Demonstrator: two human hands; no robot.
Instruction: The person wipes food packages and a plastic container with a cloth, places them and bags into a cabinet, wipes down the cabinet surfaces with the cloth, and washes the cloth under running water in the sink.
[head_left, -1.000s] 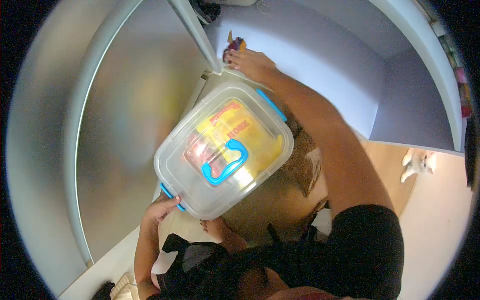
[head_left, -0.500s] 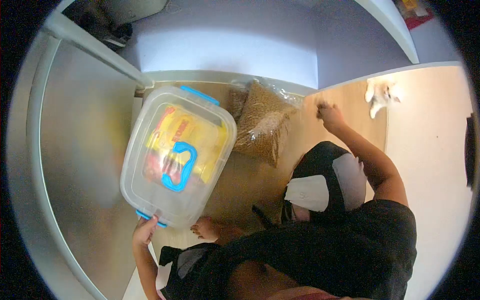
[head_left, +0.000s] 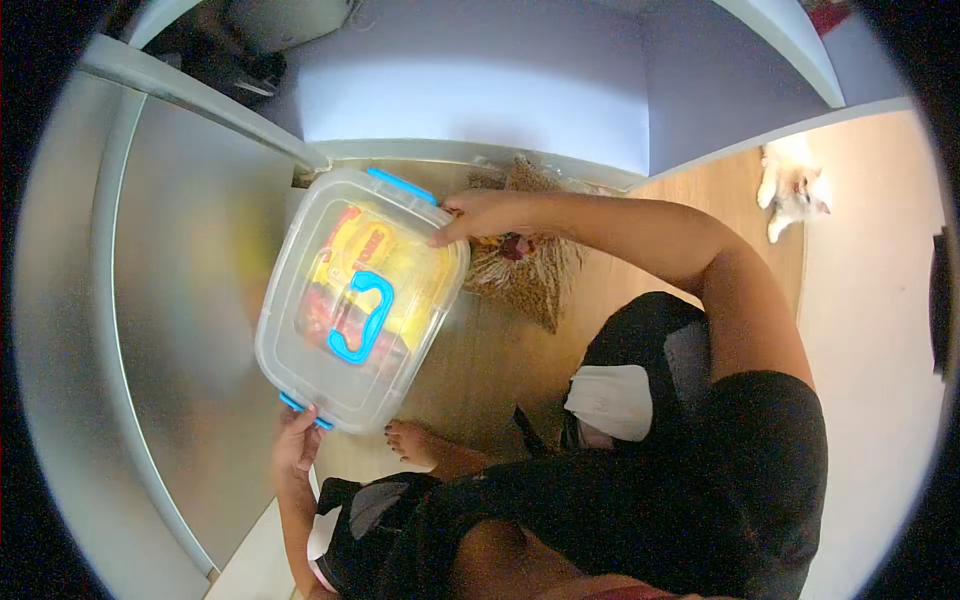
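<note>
A clear plastic storage box (head_left: 290, 330) with blue latches and a blue lid handle (head_left: 372, 318) is held tilted in front of me. Yellow and red packages (head_left: 400, 270) show through its lid. At the lower edge, my left hand (head_left: 296, 440) is closed on the rim by a blue latch. My right hand (head_left: 478, 214) grips the upper right corner, thumb over the lid. Behind my right forearm lies a clear bag of brown pellets (head_left: 530, 295), partly covered. A small dark red thing (head_left: 516, 246) shows against the bag; its kind is unclear.
A white cat (head_left: 793, 190) lies on the floor at the right. Frosted sliding panels (head_left: 210, 300) stand at the left, and a pale cabinet recess (head_left: 480, 95) is ahead. My bare foot (head_left: 415, 443) rests below the box.
My right hand has swung left from above the floor near the cat and taken hold of the box's corner. The small red thing now shows by the bag. My left hand keeps its grip.
</note>
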